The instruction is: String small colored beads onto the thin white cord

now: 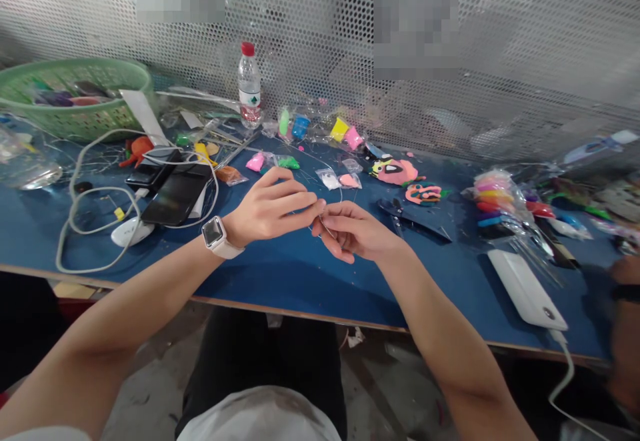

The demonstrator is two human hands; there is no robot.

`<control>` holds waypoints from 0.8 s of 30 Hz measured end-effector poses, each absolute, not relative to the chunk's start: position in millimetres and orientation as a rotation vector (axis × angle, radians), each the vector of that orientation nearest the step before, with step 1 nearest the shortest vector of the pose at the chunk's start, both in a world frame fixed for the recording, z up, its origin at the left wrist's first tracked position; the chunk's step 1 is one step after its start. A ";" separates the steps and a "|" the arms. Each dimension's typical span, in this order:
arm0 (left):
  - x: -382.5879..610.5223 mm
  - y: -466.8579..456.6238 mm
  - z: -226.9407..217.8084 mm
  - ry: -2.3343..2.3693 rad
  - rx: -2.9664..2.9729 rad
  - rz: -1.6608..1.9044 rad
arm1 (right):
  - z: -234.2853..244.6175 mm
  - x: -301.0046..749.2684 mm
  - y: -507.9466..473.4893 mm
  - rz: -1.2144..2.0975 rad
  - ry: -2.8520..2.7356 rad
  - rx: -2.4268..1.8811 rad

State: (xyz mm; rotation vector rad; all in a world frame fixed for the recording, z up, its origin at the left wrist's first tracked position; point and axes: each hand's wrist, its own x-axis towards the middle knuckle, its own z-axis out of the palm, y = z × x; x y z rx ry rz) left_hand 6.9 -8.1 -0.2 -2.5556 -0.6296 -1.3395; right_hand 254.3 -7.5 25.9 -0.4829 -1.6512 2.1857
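Observation:
Both hands meet above the blue table (310, 281), their fingertips touching. My left hand (275, 204), with a white-strapped watch (214, 231) at the wrist, is closed, thumb and fingertips drawn together; whatever they pinch is too small to make out. My right hand (350, 227) is closed in a pinch on a thin wire-like piece (327, 229), mostly covered by the fingers. Just beyond the hands lie small bags of white clay (328, 178) and peach clay (349, 180). A pink and yellow clay figure (397, 171) and an orange and green one (424, 193) rest to the right.
Black pliers-like tool (415, 219) lies right of my hands. A white power bank (526, 287) and bagged coloured clay (493, 197) are farther right, near another person's arm (627, 334). Phone (177, 194), looped cable (75, 211), green basket (75, 117) stand left; bottle (249, 87) behind.

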 end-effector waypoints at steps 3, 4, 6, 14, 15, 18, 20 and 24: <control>7.7 -10.1 2.1 -0.616 -2.548 -1.357 | 22.7 255.1 -6.7 2.170 -1.671 -0.461; 8.0 -10.6 3.3 -0.615 -2.543 -1.361 | 21.6 255.3 -6.3 2.143 -1.691 -0.456; 9.2 -10.9 5.7 -0.648 -2.519 -1.371 | 20.4 254.8 -6.0 2.044 -1.738 -0.459; 32.2 -17.7 4.1 -1.049 -2.412 -1.780 | 17.0 239.3 -10.4 1.180 -1.661 -0.758; 36.8 -19.5 2.4 -1.076 -2.476 -1.842 | 14.3 237.2 -10.9 1.100 -1.638 -0.783; 49.3 -23.4 -3.6 -1.193 -2.596 -2.015 | 5.6 232.9 -11.9 0.946 -1.605 -0.841; 54.6 -24.1 -6.9 -1.252 -2.592 -2.095 | 1.5 232.2 -12.2 0.876 -1.623 -0.869; 56.7 -22.8 -8.9 -1.273 -2.576 -2.155 | -0.2 234.3 -12.5 0.705 -1.730 -0.889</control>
